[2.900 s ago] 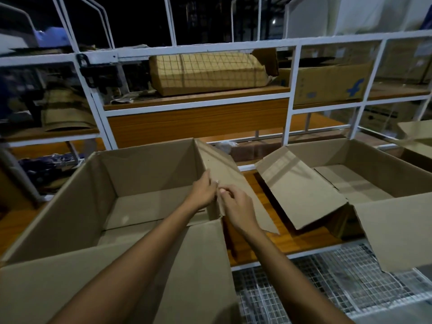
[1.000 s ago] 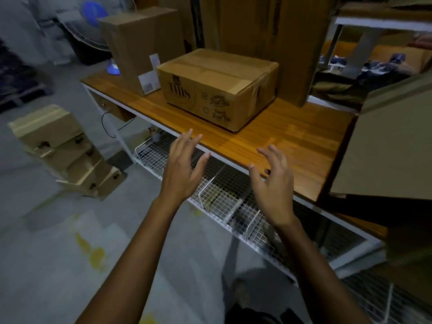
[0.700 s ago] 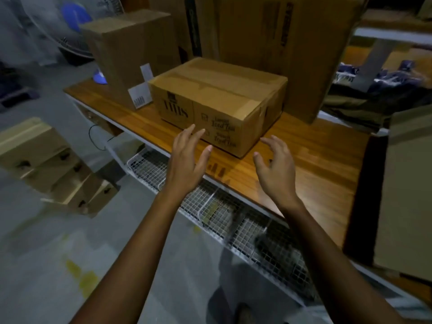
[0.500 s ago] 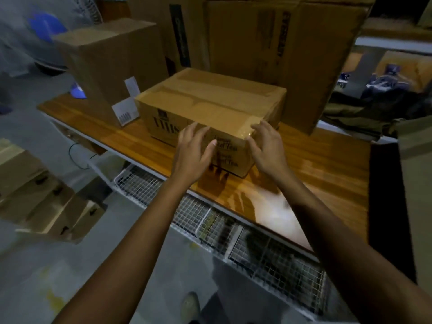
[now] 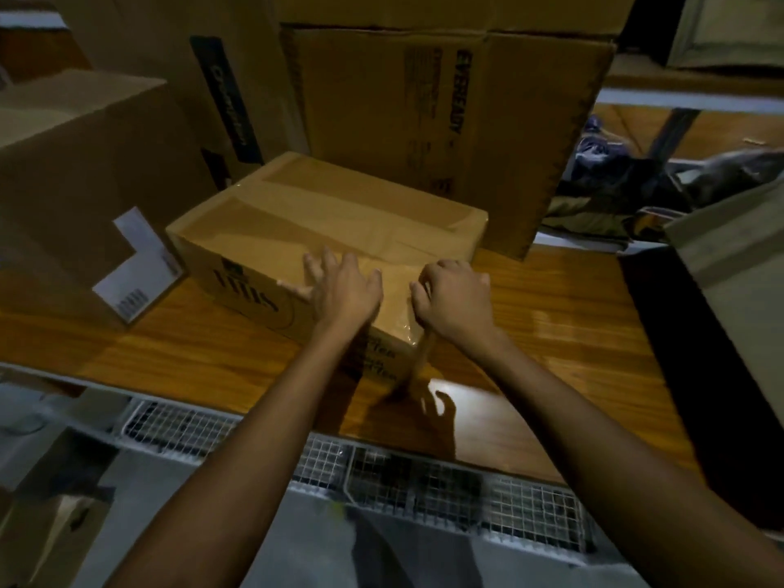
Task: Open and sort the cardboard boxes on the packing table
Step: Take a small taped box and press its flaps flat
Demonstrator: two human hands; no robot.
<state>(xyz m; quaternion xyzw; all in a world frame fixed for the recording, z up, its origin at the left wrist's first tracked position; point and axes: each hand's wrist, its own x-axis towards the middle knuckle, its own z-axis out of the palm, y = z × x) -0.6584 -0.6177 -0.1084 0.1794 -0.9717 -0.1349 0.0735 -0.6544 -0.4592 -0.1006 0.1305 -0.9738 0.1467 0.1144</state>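
A closed, taped cardboard box [image 5: 322, 214] with dark print on its side lies on the wooden packing table [image 5: 551, 324], one corner turned toward me. My left hand [image 5: 343, 290] lies flat on the near part of its top, fingers spread. My right hand [image 5: 456, 301] is at the box's near right corner with fingers curled over the top edge, where shiny tape runs; what the fingertips hold is hidden.
A taller box [image 5: 76, 180] with a white label stands to the left. Large upright cartons [image 5: 445, 120] stand just behind. An open box's flap [image 5: 738, 256] juts in at the right. A wire-mesh shelf [image 5: 424, 477] runs under the table's front edge.
I turned from the open boxes to this taped box. Both hands moved forward from the table edge onto its top; the right hand's fingers have curled at the corner.
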